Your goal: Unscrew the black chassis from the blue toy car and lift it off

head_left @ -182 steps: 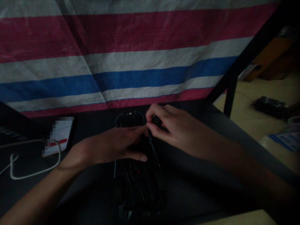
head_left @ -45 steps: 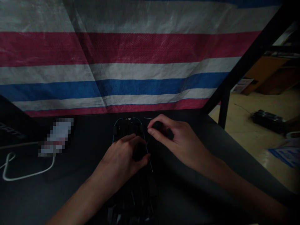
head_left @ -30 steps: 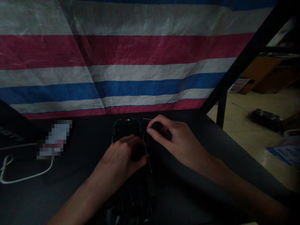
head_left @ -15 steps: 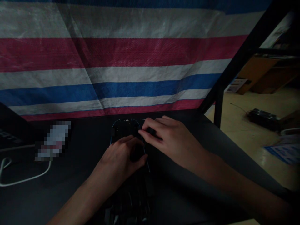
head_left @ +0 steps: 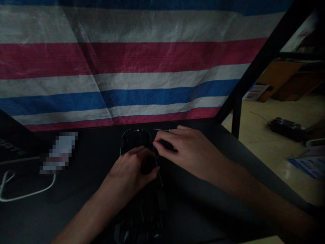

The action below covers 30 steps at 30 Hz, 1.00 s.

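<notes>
Black device (head_left: 135, 136) edged in blue lies on a dark tabletop (head_left: 76, 181), toward seven o'clock from centre. A left hand (head_left: 134, 167) covers its middle, fingers bent, thumb apart; any grip is hidden. At three o'clock, a right hand (head_left: 186, 145) has thumb and forefinger nearly together, their hold too dark to tell. Yellow-banded rod (head_left: 161, 129) shows at that hand's ten o'clock.
</notes>
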### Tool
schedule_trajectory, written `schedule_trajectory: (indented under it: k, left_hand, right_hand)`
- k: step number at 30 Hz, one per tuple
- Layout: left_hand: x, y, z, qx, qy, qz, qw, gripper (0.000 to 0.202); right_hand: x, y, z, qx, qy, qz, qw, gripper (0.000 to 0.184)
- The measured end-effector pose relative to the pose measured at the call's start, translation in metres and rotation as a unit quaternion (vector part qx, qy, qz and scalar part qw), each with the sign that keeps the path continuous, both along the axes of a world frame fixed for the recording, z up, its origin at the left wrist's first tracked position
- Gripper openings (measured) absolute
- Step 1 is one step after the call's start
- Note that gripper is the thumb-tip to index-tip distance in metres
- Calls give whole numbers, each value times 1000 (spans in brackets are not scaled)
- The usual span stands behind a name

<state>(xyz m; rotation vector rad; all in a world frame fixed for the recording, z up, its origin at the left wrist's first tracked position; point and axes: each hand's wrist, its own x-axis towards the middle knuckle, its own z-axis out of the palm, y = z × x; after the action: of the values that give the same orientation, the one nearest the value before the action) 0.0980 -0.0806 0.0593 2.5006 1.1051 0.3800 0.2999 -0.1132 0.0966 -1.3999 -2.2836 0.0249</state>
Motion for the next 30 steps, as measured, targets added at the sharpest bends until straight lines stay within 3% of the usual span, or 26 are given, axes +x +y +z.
schedule_trajectory:
  k: [11, 15, 19, 23, 25, 28, 30]
  left_hand:
    - [-1, 0, -1, -7, -18, -13, 1000, 19]
    - [-2, 0, -2, -4, -27, -9, 1000, 23]
    - [-3, 1, -3, -8, -35, -20, 999, 19]
    - [-3, 2, -4, -5, -31, -9, 999, 21]
    - [-2, 2, -3, -11, -28, -11, 1000, 21]
    - [-2, 1, -2, -19, -33, -19, 999, 20]
    - [-1, 1, -1, -16, -35, -18, 999, 22]
  right_hand:
    - [-5, -2, 6, -26, 41, 39, 998, 16]
    - [-4, -1, 7, -41, 33, 18, 998, 7]
    - [-6, -2, 7, -21, 44, 61, 997, 8]
    - [-7, -1, 6, -47, 37, 29, 998, 8]
    - [-6, -1, 6, -47, 60, 46, 996, 4]
    - [-5, -1, 6, -18, 56, 59, 996, 14]
    - [-3, 0, 5, -26, 32, 29, 999, 5]
